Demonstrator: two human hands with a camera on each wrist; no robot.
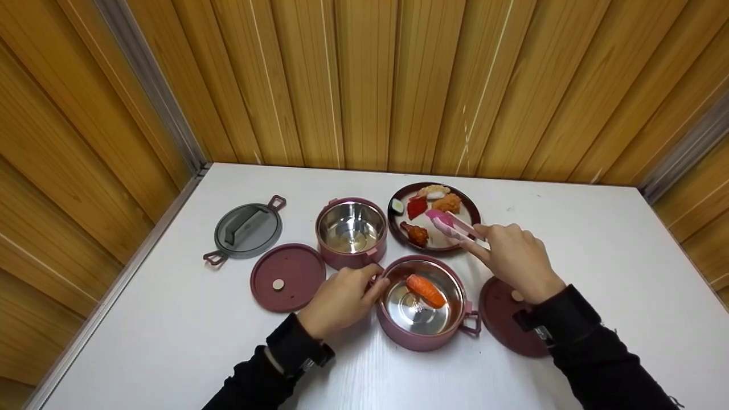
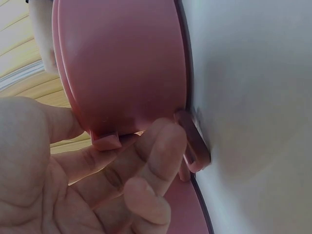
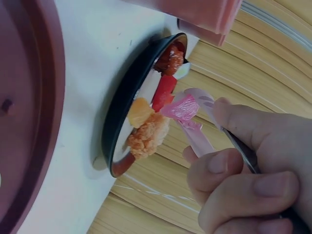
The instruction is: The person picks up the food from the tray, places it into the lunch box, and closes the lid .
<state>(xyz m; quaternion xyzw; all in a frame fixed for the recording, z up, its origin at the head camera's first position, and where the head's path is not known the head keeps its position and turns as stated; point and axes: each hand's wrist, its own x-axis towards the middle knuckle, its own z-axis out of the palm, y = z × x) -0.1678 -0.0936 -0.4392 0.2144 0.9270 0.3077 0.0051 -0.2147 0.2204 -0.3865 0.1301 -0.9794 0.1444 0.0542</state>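
Note:
My left hand (image 1: 344, 299) holds the near pink pot (image 1: 418, 341) at its left side, thumb on the rim. In the left wrist view its fingers curl by a small tab (image 2: 107, 142) on the pot wall. Inside that pot lies an orange, ridged food piece (image 1: 426, 290). My right hand (image 1: 515, 256) grips a pair of tongs (image 1: 470, 229) over the near-right part of a dark-rimmed plate (image 1: 478, 219). Between the tongs' tips is a bright pink piece (image 3: 183, 108), its kind unclear. On the plate are a drumstick (image 1: 416, 233), a red piece (image 1: 417, 206) and fried chicken (image 1: 447, 203).
A second pink pot (image 1: 351, 262) stands behind my left hand. Left of it lie a maroon lid (image 1: 296, 267) and a grey lid with a handle (image 1: 250, 242). Another maroon lid (image 1: 507, 319) is partly under my right wrist. Wood-patterned walls (image 1: 364, 85) border the white table (image 1: 171, 319).

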